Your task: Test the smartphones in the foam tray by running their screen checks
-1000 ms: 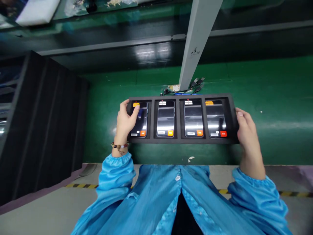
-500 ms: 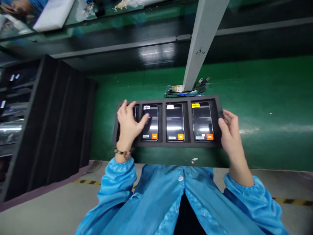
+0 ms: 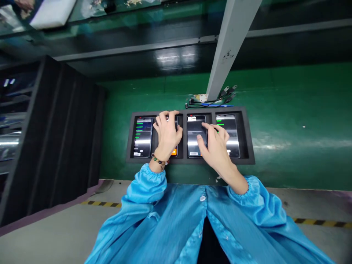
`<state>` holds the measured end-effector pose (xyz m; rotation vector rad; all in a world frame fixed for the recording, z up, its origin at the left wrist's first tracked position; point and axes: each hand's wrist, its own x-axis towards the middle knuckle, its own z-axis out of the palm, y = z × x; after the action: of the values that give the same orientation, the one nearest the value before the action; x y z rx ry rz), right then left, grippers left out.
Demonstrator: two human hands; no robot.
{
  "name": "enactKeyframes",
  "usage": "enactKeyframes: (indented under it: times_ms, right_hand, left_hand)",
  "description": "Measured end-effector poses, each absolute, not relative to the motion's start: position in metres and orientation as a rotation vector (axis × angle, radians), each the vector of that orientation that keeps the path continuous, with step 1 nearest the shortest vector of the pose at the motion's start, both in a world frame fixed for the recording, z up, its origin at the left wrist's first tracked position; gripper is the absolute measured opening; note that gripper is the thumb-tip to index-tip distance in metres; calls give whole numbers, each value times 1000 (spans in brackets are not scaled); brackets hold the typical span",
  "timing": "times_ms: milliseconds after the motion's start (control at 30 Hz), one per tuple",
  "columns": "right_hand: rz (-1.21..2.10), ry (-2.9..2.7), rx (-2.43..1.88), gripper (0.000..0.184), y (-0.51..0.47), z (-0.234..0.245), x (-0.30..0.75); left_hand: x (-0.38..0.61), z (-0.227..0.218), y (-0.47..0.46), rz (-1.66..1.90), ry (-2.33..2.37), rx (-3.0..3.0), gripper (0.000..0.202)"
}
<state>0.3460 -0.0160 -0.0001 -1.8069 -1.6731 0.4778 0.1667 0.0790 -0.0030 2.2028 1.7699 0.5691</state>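
Note:
A black foam tray (image 3: 247, 135) lies on the green bench top and holds several phones side by side, screens up. My left hand (image 3: 167, 136) rests flat over the second phone from the left (image 3: 174, 151), fingers spread. My right hand (image 3: 215, 145) lies across the gap between the third phone (image 3: 194, 134) and the fourth phone (image 3: 230, 132), fingers out and touching their screens. The leftmost phone (image 3: 143, 136) is uncovered and shows green lines on its screen. Neither hand grips anything.
The green bench top (image 3: 297, 139) stretches to the right. A grey post (image 3: 229, 47) rises behind the tray, with a bundle of cables (image 3: 217, 99) at its foot. A tall black rack (image 3: 49, 135) stands to the left. Grey floor with yellow-black tape (image 3: 319, 222) lies below.
Both hands let go of the tray's ends and moved inward onto the phone screens. The tray now lies still on the bench, and two screens changed to green lines.

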Motion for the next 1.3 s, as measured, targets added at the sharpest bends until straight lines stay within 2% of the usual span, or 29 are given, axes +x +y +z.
enactKeyframes:
  times_ms: [200, 367, 500, 567, 667, 800, 967, 1133, 1300]
  right_hand:
    - [569, -1579, -1805, 36, -21, 3, 339]
    - [630, -1603, -1778, 42, -19, 8, 352]
    - [426, -1501, -1746, 43, -38, 12, 402]
    - [325, -1338, -1805, 44, -56, 6, 431]
    - [361, -1191, -1902, 47, -79, -11, 461]
    - [444, -1293, -1831, 51, -87, -27, 468]
    - [354, -1406, -1780, 47, -78, -22, 477]
    - [319, -1580, -1785, 39, -81, -14, 506]
    - [368, -1657, -1887, 45, -79, -11, 519]
  left_hand:
    - [177, 1, 76, 567, 1747, 2153, 47]
    - [178, 7, 75, 617, 1736, 2137, 44]
    - [129, 17, 77, 877, 1613, 2174, 51]
    - [84, 19, 78, 961, 1821, 2113, 50]
    - [21, 11, 73, 787, 2180, 1808, 64]
    - [-1, -9, 58, 771, 2127, 1469, 64]
    - [25, -14, 49, 849, 2068, 1564, 61]
    - [27, -8, 52, 715, 1775, 1899, 50]
    - [28, -11, 60, 561, 1671, 2030, 51]
